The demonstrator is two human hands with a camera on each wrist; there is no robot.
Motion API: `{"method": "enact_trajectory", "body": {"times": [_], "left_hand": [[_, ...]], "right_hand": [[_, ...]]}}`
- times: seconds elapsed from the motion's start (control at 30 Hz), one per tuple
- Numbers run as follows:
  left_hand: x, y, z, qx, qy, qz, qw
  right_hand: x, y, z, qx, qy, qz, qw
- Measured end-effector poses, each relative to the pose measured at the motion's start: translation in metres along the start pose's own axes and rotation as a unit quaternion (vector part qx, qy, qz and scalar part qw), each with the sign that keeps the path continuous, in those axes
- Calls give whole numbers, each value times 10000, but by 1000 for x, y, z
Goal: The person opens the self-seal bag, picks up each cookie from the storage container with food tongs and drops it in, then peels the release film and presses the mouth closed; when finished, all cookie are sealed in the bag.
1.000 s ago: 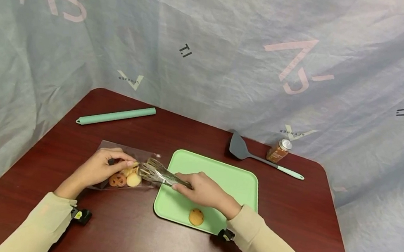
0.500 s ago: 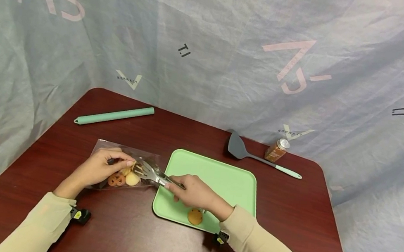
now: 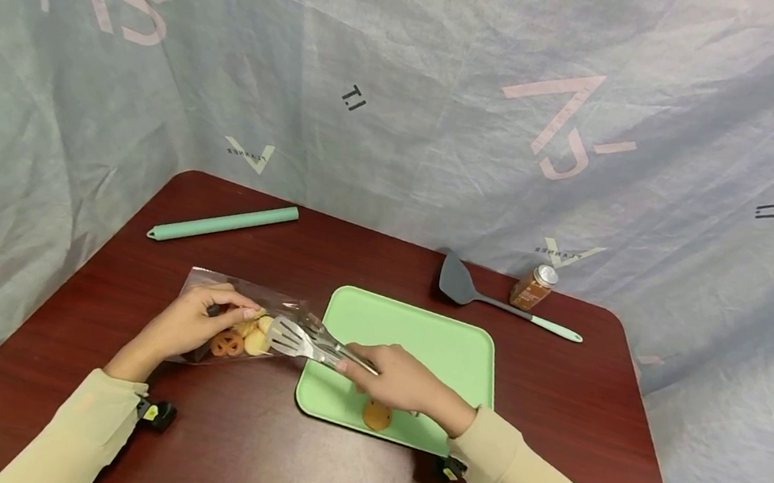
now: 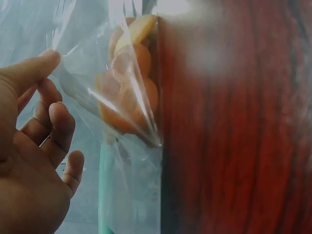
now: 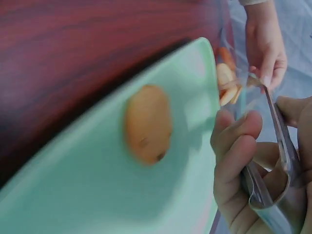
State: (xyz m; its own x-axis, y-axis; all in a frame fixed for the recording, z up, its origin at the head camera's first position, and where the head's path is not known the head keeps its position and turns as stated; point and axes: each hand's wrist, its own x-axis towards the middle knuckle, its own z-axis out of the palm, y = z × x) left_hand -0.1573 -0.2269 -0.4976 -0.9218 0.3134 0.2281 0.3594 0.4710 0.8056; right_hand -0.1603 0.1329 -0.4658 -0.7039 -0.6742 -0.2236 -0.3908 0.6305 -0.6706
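My left hand (image 3: 206, 320) pinches the upper film of a clear plastic bag (image 4: 78, 29), holding it raised. Several cookies lie in the bag, among them a pretzel-shaped cookie (image 3: 228, 344) and a pale round cookie (image 3: 257, 342). My right hand (image 3: 396, 378) grips metal tongs (image 3: 324, 350), whose slotted ends are spread apart at the bag's right end. No cookie shows between the ends. Below my right hand, a round cookie with dark specks (image 5: 147, 124) lies on the green tray (image 3: 420, 325), near its front edge.
A green rolling-pin-like rod (image 3: 224, 223) lies at the back left of the dark red table (image 3: 249, 449). A grey spatula (image 3: 457, 281) with a pale handle and a spice jar (image 3: 534, 287) are at the back right. A grey cloth (image 3: 401, 116) hangs behind.
Half a second ago the tongs reached further left over the cookies in the bag. They have since drawn back right with my right hand, their ends wider apart. My left hand stays in place.
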Motion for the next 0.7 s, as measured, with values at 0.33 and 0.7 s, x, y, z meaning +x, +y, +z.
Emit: {"method": "enact_trajectory", "body": {"times": [0.33, 0.7], "left_hand": [[-1, -1, 1, 45, -46, -61, 10000], [2, -3, 5, 123, -10, 50, 9999]], "right_hand": [[-72, 47, -21, -832, 453, -810, 9922], [-142, 80, -21, -1670, 1157, -910, 9749]]}}
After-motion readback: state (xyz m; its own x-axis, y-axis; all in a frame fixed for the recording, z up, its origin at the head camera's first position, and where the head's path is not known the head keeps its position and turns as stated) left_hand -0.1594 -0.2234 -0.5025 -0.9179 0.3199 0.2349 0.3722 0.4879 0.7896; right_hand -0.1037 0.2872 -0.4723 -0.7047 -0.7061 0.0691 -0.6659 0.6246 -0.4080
